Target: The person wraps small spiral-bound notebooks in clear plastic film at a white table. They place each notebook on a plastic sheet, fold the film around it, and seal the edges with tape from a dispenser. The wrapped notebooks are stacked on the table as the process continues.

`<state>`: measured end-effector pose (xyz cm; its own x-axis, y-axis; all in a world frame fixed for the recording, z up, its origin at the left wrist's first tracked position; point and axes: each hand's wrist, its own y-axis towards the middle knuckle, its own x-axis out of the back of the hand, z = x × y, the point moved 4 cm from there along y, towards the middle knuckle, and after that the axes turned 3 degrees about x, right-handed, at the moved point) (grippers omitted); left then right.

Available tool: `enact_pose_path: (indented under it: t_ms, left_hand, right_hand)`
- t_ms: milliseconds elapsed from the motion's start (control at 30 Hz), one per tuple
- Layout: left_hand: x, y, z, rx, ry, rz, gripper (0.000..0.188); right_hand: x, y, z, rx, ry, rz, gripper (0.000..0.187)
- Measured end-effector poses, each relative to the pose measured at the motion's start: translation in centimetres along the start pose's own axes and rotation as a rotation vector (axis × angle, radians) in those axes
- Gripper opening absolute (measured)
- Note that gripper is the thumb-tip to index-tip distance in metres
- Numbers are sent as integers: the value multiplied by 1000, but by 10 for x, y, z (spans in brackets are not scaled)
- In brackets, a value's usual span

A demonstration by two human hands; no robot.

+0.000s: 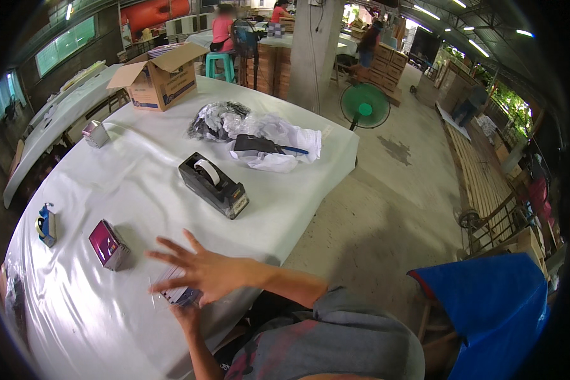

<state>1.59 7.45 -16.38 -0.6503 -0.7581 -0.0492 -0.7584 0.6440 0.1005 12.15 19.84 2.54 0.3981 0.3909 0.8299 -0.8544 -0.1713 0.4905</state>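
Note:
My right hand (212,273) is spread wide, palm down, just above a small packet (178,295) that looks wrapped in clear film. Below it, my left hand (189,313) grips the packet's near edge, with its fingers partly hidden. Much of the packet is covered by my right hand, so its kind does not show. To the left stands a small block-shaped pack (107,244) with a magenta top. A black tape dispenser (213,185) with a white roll sits farther up the white-covered table (152,171).
A smaller blue tape dispenser (46,226) lies near the left edge. Another small pack (95,134) and an open cardboard box (163,85) stand farther back. Crumpled plastic (278,130) holds a dark, blue-handled item (263,145). A green fan (365,106) stands beyond the table's right edge.

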Motion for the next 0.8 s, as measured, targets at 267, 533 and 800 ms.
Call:
enact_pose_path:
  t_ms: [267,533,800]
  left_hand:
    - [-23,-3,-61,-137,353,-87,31]
    - [-15,2,-37,-202,429,-63,69]
    - [-19,-15,-78,-369,318,-295,105]
  right_hand:
    - [2,15,11,126,25,-45,12]
    - [13,16,19,-11,-7,-220,12]
    - [89,-46,-32,-310,513,-696,32]
